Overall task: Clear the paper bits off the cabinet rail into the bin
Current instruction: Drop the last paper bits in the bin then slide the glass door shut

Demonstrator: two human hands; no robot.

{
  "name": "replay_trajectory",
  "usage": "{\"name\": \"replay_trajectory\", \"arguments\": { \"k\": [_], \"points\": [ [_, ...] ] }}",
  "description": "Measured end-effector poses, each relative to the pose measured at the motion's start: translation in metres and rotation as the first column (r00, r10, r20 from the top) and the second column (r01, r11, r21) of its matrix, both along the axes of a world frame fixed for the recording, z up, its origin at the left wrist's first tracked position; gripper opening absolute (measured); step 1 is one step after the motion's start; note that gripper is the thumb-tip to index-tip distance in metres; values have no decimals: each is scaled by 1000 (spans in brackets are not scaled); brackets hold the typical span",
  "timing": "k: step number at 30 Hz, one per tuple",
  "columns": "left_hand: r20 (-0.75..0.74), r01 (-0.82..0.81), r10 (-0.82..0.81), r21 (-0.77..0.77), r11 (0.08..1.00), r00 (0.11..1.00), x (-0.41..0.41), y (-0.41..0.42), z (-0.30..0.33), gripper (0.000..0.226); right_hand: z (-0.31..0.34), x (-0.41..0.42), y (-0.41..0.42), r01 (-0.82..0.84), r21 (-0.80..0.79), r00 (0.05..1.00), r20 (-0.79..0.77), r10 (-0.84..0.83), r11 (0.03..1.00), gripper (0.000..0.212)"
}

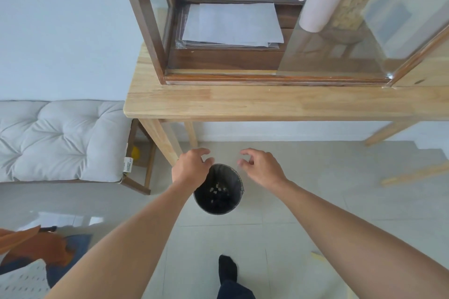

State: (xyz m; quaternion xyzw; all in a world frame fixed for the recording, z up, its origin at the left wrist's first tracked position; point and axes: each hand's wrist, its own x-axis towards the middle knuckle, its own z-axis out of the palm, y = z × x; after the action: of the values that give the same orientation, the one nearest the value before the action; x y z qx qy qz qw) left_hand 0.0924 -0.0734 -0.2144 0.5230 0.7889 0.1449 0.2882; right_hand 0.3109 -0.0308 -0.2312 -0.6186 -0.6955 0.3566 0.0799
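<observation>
Both hands over the round black bin [218,192] on the floor: left hand [192,165] and right hand [260,165] loose, fingers spread, gripping nothing. Pale paper bits [217,189] lie inside. Best shake stragglers off low over the rim.

We see a black bin [218,192] flecked with pale paper bits [218,189], a light wood counter [267,102], a dark brown cabinet rail [267,79], white sheets [233,24], a pink cup [319,7].

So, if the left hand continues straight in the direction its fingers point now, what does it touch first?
Probably the table leg: the left hand hovers beside the bin, fingers aimed forward and up in the picture toward it. Depth is unclear from one view, so it may pass it.
</observation>
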Motion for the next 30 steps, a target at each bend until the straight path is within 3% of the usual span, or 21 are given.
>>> {"name": "replay_trajectory", "arguments": {
  "k": [12, 23, 26, 28, 30],
  "points": [
    [-53, 79, -69, 209, 975, 996, -21, -12, 116, 37, 116, 2, -12, 90, 166, 991, -109, -73, 982, 43],
    [-75, -13, 53, 446, 895, 996, -66, 13, 232, 37, 235, 8, 20, 203, 432, 972, -201, -125, 879, 35],
    [-46, -93, 130, 474, 876, 990, -81, 25, 252, 47, 262, 16, 38, 179, 568, 982, -155, -109, 804, 33],
    [-30, -118, 151, 475, 872, 988, -88, 31, 259, 60, 277, 26, 50, 128, 740, 991, -73, -111, 660, 28],
    [-5, -106, 123, 464, 879, 992, -91, 37, 263, 76, 289, 40, 63, 42, 880, 986, 40, -161, 472, 40]
  ]
}}
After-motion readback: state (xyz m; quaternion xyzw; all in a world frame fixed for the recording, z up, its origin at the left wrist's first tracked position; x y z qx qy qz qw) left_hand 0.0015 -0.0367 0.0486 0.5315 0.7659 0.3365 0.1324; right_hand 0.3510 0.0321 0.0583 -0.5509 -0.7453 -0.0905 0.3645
